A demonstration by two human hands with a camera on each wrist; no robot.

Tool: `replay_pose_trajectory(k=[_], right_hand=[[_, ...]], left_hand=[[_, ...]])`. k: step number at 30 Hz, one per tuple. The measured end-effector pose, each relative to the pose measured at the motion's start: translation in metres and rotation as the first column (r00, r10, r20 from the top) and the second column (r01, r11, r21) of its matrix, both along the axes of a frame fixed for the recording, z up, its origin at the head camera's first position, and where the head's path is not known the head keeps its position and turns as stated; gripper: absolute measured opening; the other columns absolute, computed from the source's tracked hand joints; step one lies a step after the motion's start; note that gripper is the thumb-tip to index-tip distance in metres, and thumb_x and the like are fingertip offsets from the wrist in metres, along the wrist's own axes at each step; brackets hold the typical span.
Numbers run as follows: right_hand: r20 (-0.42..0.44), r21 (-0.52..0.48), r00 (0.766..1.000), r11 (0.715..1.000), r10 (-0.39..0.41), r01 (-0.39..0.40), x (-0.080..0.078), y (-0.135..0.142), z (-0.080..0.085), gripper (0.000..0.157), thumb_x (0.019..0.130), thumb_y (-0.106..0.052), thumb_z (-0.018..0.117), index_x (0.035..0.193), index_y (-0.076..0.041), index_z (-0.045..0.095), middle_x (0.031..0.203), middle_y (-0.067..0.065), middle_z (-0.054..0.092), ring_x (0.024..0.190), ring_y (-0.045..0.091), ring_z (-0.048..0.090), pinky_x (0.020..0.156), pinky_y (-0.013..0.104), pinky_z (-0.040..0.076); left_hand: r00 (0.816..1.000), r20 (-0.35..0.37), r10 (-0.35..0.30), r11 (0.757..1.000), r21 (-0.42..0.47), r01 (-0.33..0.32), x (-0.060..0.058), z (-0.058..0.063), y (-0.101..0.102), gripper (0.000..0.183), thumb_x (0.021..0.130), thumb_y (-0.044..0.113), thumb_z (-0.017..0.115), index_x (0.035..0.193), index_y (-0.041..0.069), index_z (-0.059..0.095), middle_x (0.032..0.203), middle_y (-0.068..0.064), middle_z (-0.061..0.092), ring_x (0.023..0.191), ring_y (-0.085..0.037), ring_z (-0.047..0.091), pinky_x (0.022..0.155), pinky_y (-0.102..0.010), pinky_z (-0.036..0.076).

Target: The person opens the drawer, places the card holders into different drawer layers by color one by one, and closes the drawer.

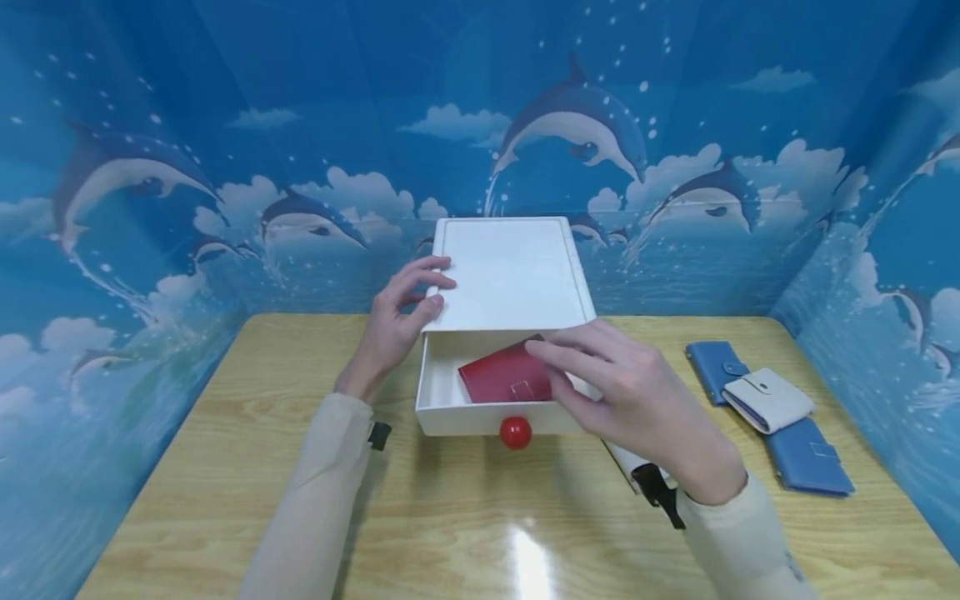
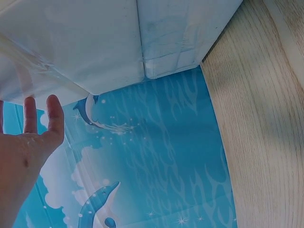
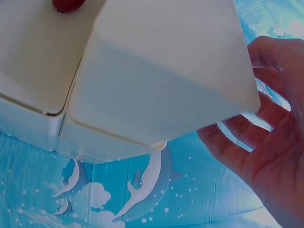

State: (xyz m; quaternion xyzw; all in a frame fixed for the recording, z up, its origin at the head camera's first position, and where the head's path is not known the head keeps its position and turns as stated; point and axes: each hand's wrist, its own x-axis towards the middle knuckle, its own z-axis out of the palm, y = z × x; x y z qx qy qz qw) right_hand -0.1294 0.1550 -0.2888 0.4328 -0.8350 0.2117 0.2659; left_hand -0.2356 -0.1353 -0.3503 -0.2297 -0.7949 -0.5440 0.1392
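Note:
A white drawer box (image 1: pixel 513 275) stands at the back middle of the table, its upper drawer (image 1: pixel 457 421) pulled out by the red knob (image 1: pixel 515 432) side. Inside lies a red wallet (image 1: pixel 498 375) with a strap, slanted, its right end higher in the head view. My left hand (image 1: pixel 393 312) rests its fingers on the box's left top edge. Over the drawer's right side reaches my right hand (image 1: pixel 618 383), fingertips overlapping the wallet's right end. In the right wrist view its extended fingers (image 3: pixel 247 130) are partly hidden behind the drawer.
To the right lie a blue wallet (image 1: pixel 712 362), a white wallet (image 1: pixel 768 398) and another blue wallet (image 1: pixel 810 458), overlapping. A whitish flat item (image 1: pixel 626 458) shows partly beneath my right wrist. Lower on the box, another red knob (image 3: pixel 69 4) marks a closed drawer. Dolphin-print sheeting (image 1: pixel 375 125) encloses the table.

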Motion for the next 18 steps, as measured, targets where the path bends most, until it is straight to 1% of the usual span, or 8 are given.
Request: replay_pose_trajectory(k=[7,8,10,11,13,14,16,18], right_hand=[[-0.013,-0.004,1.0,1.0,-0.019,0.019,0.001,0.008,-0.001,0.052,0.075,-0.005,0.086,0.125,-0.009,0.073,0.118,0.008,0.075,0.104,0.023,0.071,0.08,0.039,0.063],[-0.015,-0.008,1.0,1.0,-0.02,0.02,0.001,0.009,-0.002,0.05,0.076,-0.004,0.085,0.125,-0.009,0.073,0.118,0.008,0.075,0.104,0.023,0.071,0.079,0.039,0.063],[-0.025,-0.015,1.0,1.0,-0.018,0.017,0.0,0.012,-0.003,0.043,0.082,-0.007,0.082,0.124,-0.009,0.073,0.116,0.008,0.075,0.103,0.023,0.07,0.076,0.038,0.063],[-0.031,-0.018,0.999,1.0,-0.02,0.019,0.001,0.013,-0.002,0.039,0.085,-0.008,0.08,0.124,-0.009,0.073,0.115,0.008,0.075,0.103,0.023,0.07,0.075,0.037,0.063],[-0.043,-0.025,0.999,0.999,-0.03,0.029,0.001,0.017,-0.002,0.029,0.095,-0.017,0.071,0.123,-0.009,0.074,0.113,0.008,0.074,0.101,0.022,0.07,0.072,0.034,0.062],[-0.048,-0.03,0.998,0.999,-0.035,0.033,0.001,0.018,-0.001,0.029,0.099,-0.022,0.066,0.123,-0.009,0.074,0.112,0.008,0.074,0.1,0.022,0.069,0.069,0.031,0.06],[-0.069,-0.041,0.997,0.998,-0.046,0.043,0.001,0.022,0.0,0.033,0.102,-0.029,0.058,0.121,-0.008,0.075,0.109,0.009,0.074,0.097,0.022,0.069,0.066,0.029,0.059],[-0.081,-0.052,0.995,0.997,-0.064,0.06,0.001,0.026,0.0,0.042,0.105,-0.037,0.049,0.119,-0.008,0.075,0.108,0.01,0.074,0.096,0.022,0.069,0.067,0.027,0.058]], left_hand=[[1.0,0.009,0.003,1.0,0.0,-0.003,0.0,-0.002,-0.001,0.022,0.1,0.03,0.058,0.116,0.02,0.071,0.149,0.012,0.055,0.144,-0.011,0.043,0.111,-0.055,0.043],[1.0,0.011,0.004,1.0,-0.001,-0.004,0.0,-0.002,-0.001,0.022,0.101,0.03,0.058,0.116,0.02,0.071,0.149,0.012,0.055,0.144,-0.011,0.042,0.112,-0.055,0.042],[1.0,0.013,0.004,1.0,-0.001,-0.004,-0.001,-0.002,-0.001,0.023,0.101,0.031,0.058,0.116,0.02,0.071,0.149,0.012,0.054,0.145,-0.011,0.042,0.112,-0.055,0.042],[1.0,0.013,0.004,1.0,-0.001,-0.004,-0.001,-0.002,-0.001,0.023,0.101,0.031,0.058,0.116,0.021,0.071,0.149,0.012,0.054,0.145,-0.011,0.042,0.112,-0.056,0.042],[1.0,0.011,0.004,1.0,-0.004,-0.004,-0.001,-0.001,0.0,0.023,0.101,0.031,0.058,0.117,0.021,0.07,0.149,0.012,0.054,0.145,-0.011,0.042,0.112,-0.056,0.042],[1.0,0.01,0.004,1.0,-0.003,-0.004,-0.001,-0.001,0.0,0.023,0.101,0.031,0.058,0.116,0.021,0.07,0.149,0.012,0.054,0.144,-0.011,0.042,0.112,-0.056,0.042],[1.0,0.009,0.005,1.0,-0.003,-0.005,0.0,-0.001,0.0,0.023,0.101,0.031,0.058,0.116,0.021,0.07,0.149,0.012,0.054,0.144,-0.011,0.042,0.112,-0.056,0.042],[1.0,0.01,0.005,1.0,-0.004,-0.005,0.0,-0.001,0.0,0.023,0.101,0.031,0.058,0.117,0.021,0.07,0.149,0.012,0.054,0.145,-0.011,0.042,0.112,-0.057,0.042]])
